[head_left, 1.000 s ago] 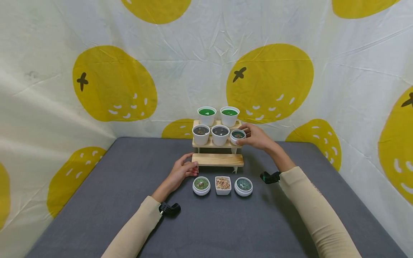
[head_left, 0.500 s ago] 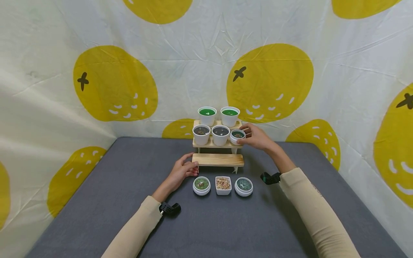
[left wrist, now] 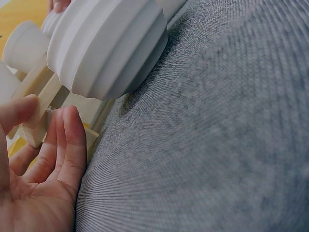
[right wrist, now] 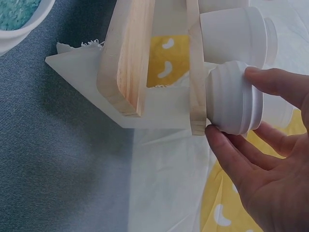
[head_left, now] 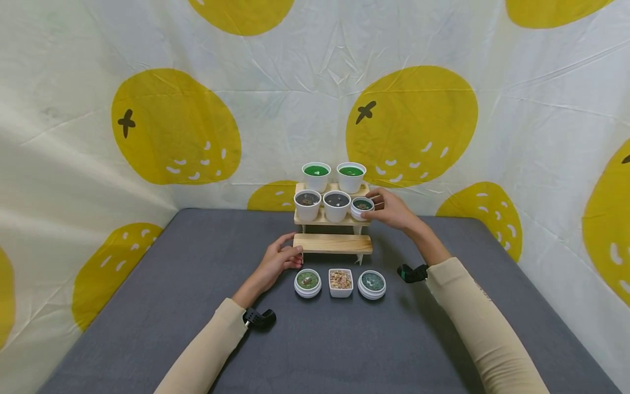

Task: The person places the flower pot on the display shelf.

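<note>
A small three-step wooden stand (head_left: pixel 332 244) stands at the back of the table. My left hand (head_left: pixel 275 261) holds the left end of its lowest step, thumb above and fingers curled at the end, as the left wrist view shows (left wrist: pixel 48 164). On the middle step, my right hand (head_left: pixel 390 209) grips a small ribbed white pot (head_left: pixel 362 208) with dark green contents. In the right wrist view, thumb and fingers lie round that ribbed pot (right wrist: pixel 231 99), which sits at the step's right end. Two white cups with dark grey contents (head_left: pixel 307 206) (head_left: pixel 337 206) stand beside it.
Two cups with green contents (head_left: pixel 316 177) (head_left: pixel 351 178) stand on the top step. In front of the stand are a ribbed pot with olive-green contents (head_left: pixel 307 284), a square dish of tan bits (head_left: pixel 340 283) and a ribbed pot with teal contents (head_left: pixel 372 285). A patterned curtain (head_left: pixel 290 126) hangs behind.
</note>
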Available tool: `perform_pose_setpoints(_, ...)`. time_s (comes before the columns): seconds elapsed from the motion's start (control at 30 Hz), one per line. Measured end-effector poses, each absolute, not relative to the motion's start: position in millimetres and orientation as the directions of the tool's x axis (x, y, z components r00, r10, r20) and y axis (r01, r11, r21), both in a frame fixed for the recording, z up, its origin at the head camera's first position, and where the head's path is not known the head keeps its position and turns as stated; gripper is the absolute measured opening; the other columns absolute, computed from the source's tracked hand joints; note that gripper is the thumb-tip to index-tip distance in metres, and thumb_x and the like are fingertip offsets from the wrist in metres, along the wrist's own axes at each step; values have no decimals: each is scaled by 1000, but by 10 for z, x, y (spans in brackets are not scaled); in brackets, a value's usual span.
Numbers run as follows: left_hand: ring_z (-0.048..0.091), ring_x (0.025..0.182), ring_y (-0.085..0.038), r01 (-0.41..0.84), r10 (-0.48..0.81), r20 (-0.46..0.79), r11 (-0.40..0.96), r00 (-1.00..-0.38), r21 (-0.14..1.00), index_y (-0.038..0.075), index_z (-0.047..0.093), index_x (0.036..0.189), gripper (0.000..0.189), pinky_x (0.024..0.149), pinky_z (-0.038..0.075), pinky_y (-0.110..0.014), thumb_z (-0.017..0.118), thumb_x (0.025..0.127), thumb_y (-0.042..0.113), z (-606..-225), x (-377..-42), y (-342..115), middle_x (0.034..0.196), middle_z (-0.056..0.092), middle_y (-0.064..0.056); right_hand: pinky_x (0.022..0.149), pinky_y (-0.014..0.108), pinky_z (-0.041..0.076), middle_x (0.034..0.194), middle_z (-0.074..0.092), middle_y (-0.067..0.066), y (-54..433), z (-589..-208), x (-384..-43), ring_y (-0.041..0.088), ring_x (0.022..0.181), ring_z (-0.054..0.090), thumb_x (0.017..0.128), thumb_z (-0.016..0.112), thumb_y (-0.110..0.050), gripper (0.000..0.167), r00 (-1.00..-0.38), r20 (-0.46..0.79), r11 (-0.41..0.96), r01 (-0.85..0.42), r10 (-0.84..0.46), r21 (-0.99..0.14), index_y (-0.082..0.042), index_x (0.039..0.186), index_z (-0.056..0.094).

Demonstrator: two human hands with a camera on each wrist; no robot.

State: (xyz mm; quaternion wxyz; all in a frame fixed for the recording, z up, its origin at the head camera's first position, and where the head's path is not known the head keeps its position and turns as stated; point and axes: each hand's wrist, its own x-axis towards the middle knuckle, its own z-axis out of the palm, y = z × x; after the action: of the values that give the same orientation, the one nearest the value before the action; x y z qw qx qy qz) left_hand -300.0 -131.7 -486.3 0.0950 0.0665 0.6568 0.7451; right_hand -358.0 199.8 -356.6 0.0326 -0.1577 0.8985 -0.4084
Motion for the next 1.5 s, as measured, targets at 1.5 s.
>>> perform_pose_setpoints(1.5,68,79,-16,-46,221,-22,-105,-975,993,11,36,158,65,73,62,-27,67,101,20,-4860,-2990,-1309,95,69,-11,113,61,45,151,46,30,2081,-3637,-3347,49,139,48,95,76,-25,75,-951,137,599,-283,-277,-749,2,152,34)
